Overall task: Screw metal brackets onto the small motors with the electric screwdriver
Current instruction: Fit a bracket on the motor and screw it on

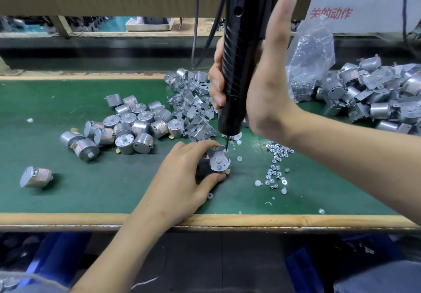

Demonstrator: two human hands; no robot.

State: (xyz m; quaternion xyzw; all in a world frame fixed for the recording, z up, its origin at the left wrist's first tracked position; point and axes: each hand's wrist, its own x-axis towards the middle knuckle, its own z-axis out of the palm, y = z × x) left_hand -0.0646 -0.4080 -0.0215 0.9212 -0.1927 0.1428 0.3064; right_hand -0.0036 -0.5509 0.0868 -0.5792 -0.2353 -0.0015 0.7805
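My right hand (268,81) is wrapped around the black electric screwdriver (237,65), which stands upright with its thin bit (227,143) touching the top of a metal bracket. That bracket sits on a small silver motor (219,161), held against the green mat by my left hand (182,179). One screw shows in the bracket's near face. A heap of bare motors (127,126) lies to the left, loose brackets (193,112) behind the work, and loose screws (276,163) to the right.
A clear bag of screws (307,65) and a heap of motors with brackets (378,97) fill the back right. A single motor (36,177) lies alone at the left. White washers dot the green mat (91,197). The wooden bench edge (68,218) runs along the front.
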